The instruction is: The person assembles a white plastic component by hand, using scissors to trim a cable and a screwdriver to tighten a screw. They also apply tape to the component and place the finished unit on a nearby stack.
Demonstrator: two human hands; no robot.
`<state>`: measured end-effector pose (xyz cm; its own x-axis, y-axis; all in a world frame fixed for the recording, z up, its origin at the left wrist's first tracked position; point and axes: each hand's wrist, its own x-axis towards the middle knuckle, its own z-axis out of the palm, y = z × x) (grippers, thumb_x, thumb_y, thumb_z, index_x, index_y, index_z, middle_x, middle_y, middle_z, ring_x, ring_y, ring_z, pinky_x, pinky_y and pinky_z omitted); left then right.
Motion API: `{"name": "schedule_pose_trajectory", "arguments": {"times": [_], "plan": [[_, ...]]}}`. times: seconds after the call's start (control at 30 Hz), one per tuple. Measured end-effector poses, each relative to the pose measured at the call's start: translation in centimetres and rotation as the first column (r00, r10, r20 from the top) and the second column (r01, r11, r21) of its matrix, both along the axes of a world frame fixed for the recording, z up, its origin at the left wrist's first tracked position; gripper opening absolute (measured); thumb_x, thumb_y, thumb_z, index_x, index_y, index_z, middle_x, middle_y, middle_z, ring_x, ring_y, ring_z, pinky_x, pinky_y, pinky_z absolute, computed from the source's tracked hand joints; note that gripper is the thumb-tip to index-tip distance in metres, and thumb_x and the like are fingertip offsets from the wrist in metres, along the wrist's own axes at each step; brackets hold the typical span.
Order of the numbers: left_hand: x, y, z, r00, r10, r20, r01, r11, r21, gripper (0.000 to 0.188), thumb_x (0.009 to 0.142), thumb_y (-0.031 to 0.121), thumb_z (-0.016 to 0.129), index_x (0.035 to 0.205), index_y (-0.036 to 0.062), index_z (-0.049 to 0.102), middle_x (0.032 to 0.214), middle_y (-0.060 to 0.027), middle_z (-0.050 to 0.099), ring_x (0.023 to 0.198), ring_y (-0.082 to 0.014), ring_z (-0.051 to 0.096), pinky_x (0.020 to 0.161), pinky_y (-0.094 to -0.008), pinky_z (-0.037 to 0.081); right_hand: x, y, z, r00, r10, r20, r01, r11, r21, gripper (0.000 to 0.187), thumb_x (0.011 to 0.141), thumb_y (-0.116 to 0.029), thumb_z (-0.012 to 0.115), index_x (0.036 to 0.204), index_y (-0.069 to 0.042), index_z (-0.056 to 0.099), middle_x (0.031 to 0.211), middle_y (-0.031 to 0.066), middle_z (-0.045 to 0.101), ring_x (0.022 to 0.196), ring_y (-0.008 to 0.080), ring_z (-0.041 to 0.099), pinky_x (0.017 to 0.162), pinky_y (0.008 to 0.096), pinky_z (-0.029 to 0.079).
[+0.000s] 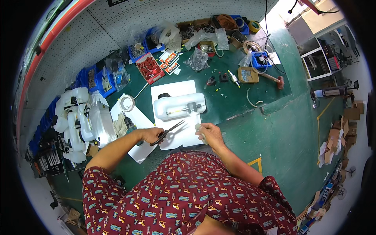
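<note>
My left hand [150,135] is closed around the handles of dark scissors [173,128], whose blades point up and to the right, slightly apart. In my right hand [212,135] a small pale, translucent piece [198,129] is pinched; its exact kind is unclear. Beyond both hands a white plastic tank [164,108] lies on a sheet of white paper [172,137]. It has a black screw cap [163,95] at its far left and a grey-black fitting [192,107] with a thin rod on its upper face. Neither hand touches the tank.
Left of the paper are a tape roll [127,103], a drill [129,123] and several white tanks [76,129]. Along the back stand a red bin [150,67] and blue bins [136,52] of small parts. A hammer [279,82] lies near the green table's right end.
</note>
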<state>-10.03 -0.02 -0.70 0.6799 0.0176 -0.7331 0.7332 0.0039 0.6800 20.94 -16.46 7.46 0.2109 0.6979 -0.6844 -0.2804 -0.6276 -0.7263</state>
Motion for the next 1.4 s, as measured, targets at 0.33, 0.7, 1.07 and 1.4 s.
{"name": "schedule_pose_trajectory", "arguments": {"times": [0.33, 0.7, 1.07, 1.4], "plan": [[12.3, 5.7, 0.6, 0.964, -0.237, -0.122, 0.199, 0.944, -0.264, 0.066, 0.071, 0.025, 0.082, 0.128, -0.0050, 0.064, 0.093, -0.0073, 0.072, 0.079, -0.0150, 0.067, 0.068, -0.0295, 0.054, -0.2, -0.2, 0.3, 0.997, 0.009, 0.075, -0.009, 1.000, -0.002, 0.049, 0.097, -0.029, 0.072, 0.126, 0.009, 0.063, 0.094, 0.0155, 0.077, 0.073, 0.0157, 0.066, 0.068, 0.0296, 0.053], [12.6, 5.7, 1.0, 0.927, -0.373, -0.030, 0.373, 0.928, 0.001, 0.033, 0.077, 0.019, 0.081, 0.099, -0.0033, 0.069, 0.077, -0.0069, 0.066, 0.068, -0.0172, 0.062, 0.059, -0.0345, 0.051, 1.6, -0.3, 2.0, 0.999, 0.000, 0.045, -0.003, 0.998, 0.057, 0.030, 0.093, -0.017, 0.064, 0.114, 0.004, 0.070, 0.079, 0.0085, 0.072, 0.064, 0.0098, 0.059, 0.057, 0.0261, 0.046], [13.4, 2.0, 0.0, 0.901, -0.399, -0.172, 0.434, 0.838, 0.330, 0.022, 0.083, 0.023, 0.067, 0.093, 0.0030, 0.071, 0.084, -0.0158, 0.072, 0.077, -0.0274, 0.066, 0.069, -0.0432, 0.053, 13.1, 2.8, -9.5, 0.550, -0.051, 0.834, -0.104, 0.986, 0.128, 0.035, 0.093, -0.025, 0.063, 0.126, -0.013, 0.062, 0.119, 0.0187, 0.073, 0.110, 0.0444, 0.067, 0.097, 0.0533, 0.046], [10.4, -2.8, 0.1, 0.905, -0.223, -0.362, 0.425, 0.529, 0.735, 0.023, 0.085, 0.023, 0.071, 0.100, 0.0066, 0.077, 0.107, -0.0175, 0.077, 0.103, -0.0331, 0.074, 0.085, -0.0441, 0.060, 12.2, 6.4, -11.2, 0.317, -0.072, 0.946, -0.267, 0.950, 0.162, 0.040, 0.089, -0.020, 0.075, 0.127, -0.010, 0.065, 0.127, 0.0167, 0.069, 0.117, 0.0375, 0.062, 0.107, 0.0524, 0.041]]}}
